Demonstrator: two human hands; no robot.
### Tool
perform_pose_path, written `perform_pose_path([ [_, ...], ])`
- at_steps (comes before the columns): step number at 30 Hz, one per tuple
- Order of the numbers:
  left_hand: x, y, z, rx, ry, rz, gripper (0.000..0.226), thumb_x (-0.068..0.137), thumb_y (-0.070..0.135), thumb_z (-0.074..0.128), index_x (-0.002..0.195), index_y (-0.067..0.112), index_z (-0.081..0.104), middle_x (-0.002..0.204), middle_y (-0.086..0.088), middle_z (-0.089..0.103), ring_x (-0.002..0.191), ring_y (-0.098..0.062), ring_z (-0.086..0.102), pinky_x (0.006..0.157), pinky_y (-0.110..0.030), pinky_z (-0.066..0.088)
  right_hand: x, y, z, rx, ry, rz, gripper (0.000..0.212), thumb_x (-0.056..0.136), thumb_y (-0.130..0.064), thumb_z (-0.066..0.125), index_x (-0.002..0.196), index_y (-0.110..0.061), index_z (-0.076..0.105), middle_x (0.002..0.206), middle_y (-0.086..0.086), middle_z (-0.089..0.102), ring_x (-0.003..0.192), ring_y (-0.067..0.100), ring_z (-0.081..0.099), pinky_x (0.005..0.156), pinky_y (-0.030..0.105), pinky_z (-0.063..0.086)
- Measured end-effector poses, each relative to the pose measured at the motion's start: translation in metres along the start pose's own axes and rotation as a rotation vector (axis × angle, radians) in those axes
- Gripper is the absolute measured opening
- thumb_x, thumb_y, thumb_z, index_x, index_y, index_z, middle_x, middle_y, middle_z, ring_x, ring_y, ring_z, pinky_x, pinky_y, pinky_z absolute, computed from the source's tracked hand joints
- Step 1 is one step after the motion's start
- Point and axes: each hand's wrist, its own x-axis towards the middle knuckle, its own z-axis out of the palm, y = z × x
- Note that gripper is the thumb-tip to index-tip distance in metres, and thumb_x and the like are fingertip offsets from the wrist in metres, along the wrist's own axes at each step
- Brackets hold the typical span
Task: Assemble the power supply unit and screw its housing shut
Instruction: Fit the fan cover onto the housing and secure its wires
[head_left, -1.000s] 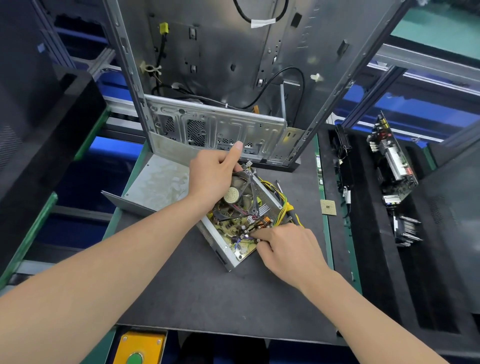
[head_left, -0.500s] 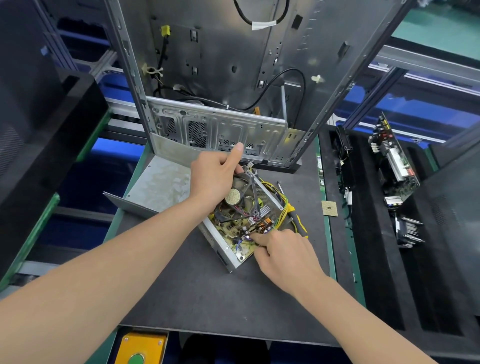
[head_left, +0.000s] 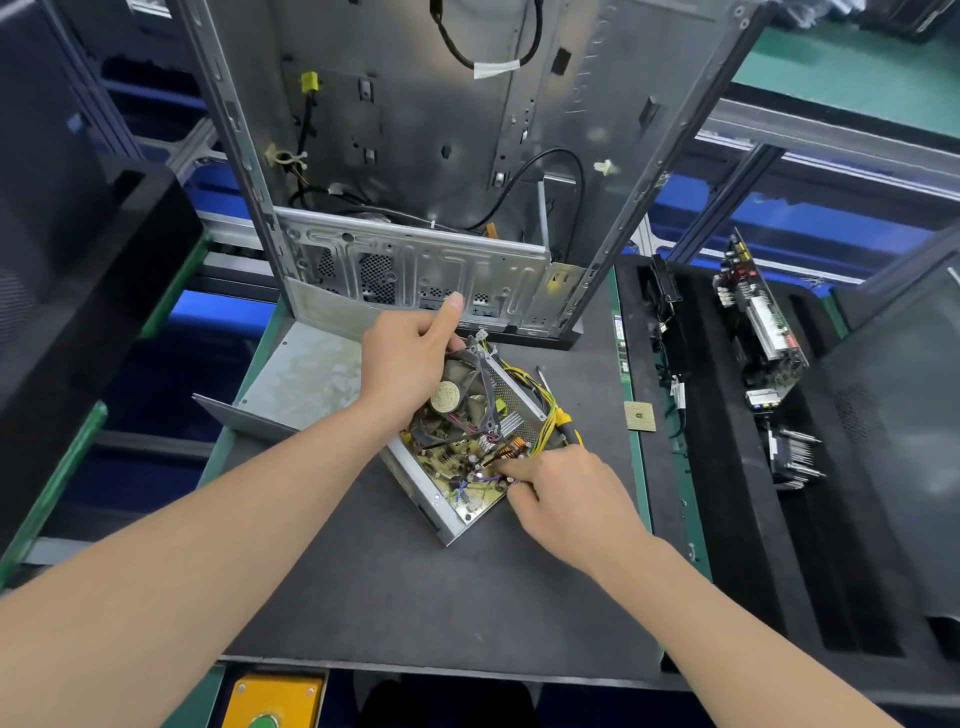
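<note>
The open power supply unit (head_left: 423, 486) lies askew on the dark mat (head_left: 415, 597), before the upright computer case (head_left: 415, 130). The left hand (head_left: 410, 369) curls its fingers round the fan (head_left: 457, 400), thumb raised. The right hand (head_left: 571, 499) touches the circuit board (head_left: 467, 496) with bent fingertips; whether it pinches anything I cannot tell.

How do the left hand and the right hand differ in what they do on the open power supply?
The left hand grips the fan at the far end, thumb raised; the right hand touches the circuit board at the near end. Both work inside the same housing.
</note>
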Motion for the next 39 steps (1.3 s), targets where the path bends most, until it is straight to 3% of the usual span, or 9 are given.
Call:
perform_pose_path([
  [5, -0.004, 0.006, -0.007, -0.033, -0.013, 0.023, 0.061, 0.098, 0.066, 0.053, 0.057, 0.025, 0.073, 0.049, 0.001, 0.062, 0.053, -0.007, 0.059, 0.062, -0.027, 0.039, 0.0, -0.002, 0.005, 0.298, 0.031, 0.141, 0.041, 0.092, -0.021, 0.05, 0.117, -0.037, 0.078, 0.055, -0.001, 0.053, 0.066, 0.025, 0.057, 0.068, 0.033, 0.058],
  [10, -0.006, 0.018, -0.024, -0.029, -0.031, 0.266, 0.052, 0.096, 0.065, 0.056, 0.057, 0.035, 0.072, 0.044, 0.007, 0.054, 0.046, -0.005, 0.048, 0.054, -0.014, 0.035, 0.004, -0.014, 0.012, 0.505, 0.197, 0.279, 0.016, 0.087, -0.026, 0.063, 0.08, -0.022, 0.077, 0.054, -0.006, 0.064, 0.062, 0.017, 0.059, 0.062, 0.022, 0.05],
  [11, -0.006, 0.02, -0.027, -0.032, -0.033, 0.302, 0.052, 0.096, 0.063, 0.058, 0.056, 0.034, 0.071, 0.044, 0.006, 0.053, 0.046, -0.007, 0.048, 0.055, -0.014, 0.035, 0.007, -0.016, 0.013, 0.507, 0.227, 0.294, 0.012, 0.088, -0.026, 0.067, 0.08, -0.024, 0.076, 0.051, -0.01, 0.061, 0.062, 0.01, 0.059, 0.059, 0.014, 0.045],
  [13, -0.007, 0.022, -0.03, -0.015, -0.03, 0.355, 0.052, 0.097, 0.06, 0.06, 0.053, 0.033, 0.069, 0.045, 0.002, 0.054, 0.047, -0.014, 0.05, 0.058, -0.016, 0.036, 0.011, -0.018, 0.014, 0.475, 0.249, 0.291, 0.006, 0.088, -0.028, 0.072, 0.083, -0.027, 0.076, 0.054, -0.013, 0.06, 0.066, 0.005, 0.06, 0.064, 0.013, 0.047],
  [16, -0.007, 0.023, -0.031, 0.009, -0.024, 0.386, 0.052, 0.098, 0.057, 0.06, 0.053, 0.034, 0.068, 0.045, 0.003, 0.055, 0.047, -0.013, 0.051, 0.06, -0.015, 0.036, 0.017, -0.023, 0.013, 0.319, 0.208, 0.281, 0.012, 0.09, -0.033, 0.07, 0.091, -0.026, 0.079, 0.068, -0.003, 0.069, 0.077, 0.024, 0.065, 0.079, 0.034, 0.055],
  [21, -0.009, 0.02, -0.03, -0.002, -0.027, 0.384, 0.052, 0.099, 0.057, 0.059, 0.052, 0.035, 0.067, 0.046, 0.007, 0.057, 0.047, -0.009, 0.052, 0.062, -0.012, 0.035, 0.02, -0.03, 0.014, 0.285, 0.211, 0.368, 0.013, 0.088, -0.029, 0.065, 0.088, -0.027, 0.078, 0.072, 0.0, 0.071, 0.082, 0.03, 0.064, 0.072, 0.036, 0.056],
  [25, -0.01, 0.017, -0.028, -0.026, -0.036, 0.373, 0.051, 0.099, 0.055, 0.061, 0.053, 0.032, 0.068, 0.045, 0.009, 0.055, 0.045, -0.007, 0.049, 0.058, -0.012, 0.034, 0.019, -0.034, 0.019, 0.244, 0.194, 0.373, 0.016, 0.088, -0.026, 0.061, 0.091, -0.027, 0.077, 0.078, 0.0, 0.071, 0.086, 0.03, 0.064, 0.061, 0.031, 0.043],
  [35, -0.005, 0.017, -0.021, -0.047, -0.07, 0.351, 0.054, 0.099, 0.057, 0.059, 0.055, 0.029, 0.071, 0.043, 0.009, 0.053, 0.042, -0.007, 0.047, 0.056, -0.015, 0.037, 0.03, -0.031, 0.013, 0.2, 0.131, 0.396, 0.011, 0.081, -0.025, 0.068, 0.071, -0.021, 0.066, 0.072, 0.003, 0.068, 0.078, 0.034, 0.063, 0.058, 0.03, 0.04],
  [39, -0.003, 0.016, -0.016, -0.091, -0.055, 0.305, 0.052, 0.098, 0.057, 0.06, 0.055, 0.03, 0.072, 0.042, 0.01, 0.054, 0.042, -0.004, 0.048, 0.055, -0.011, 0.036, 0.029, -0.033, 0.016, 0.177, 0.168, 0.404, 0.011, 0.078, -0.024, 0.067, 0.074, -0.014, 0.067, 0.067, 0.003, 0.063, 0.072, 0.036, 0.061, 0.054, 0.03, 0.037],
])
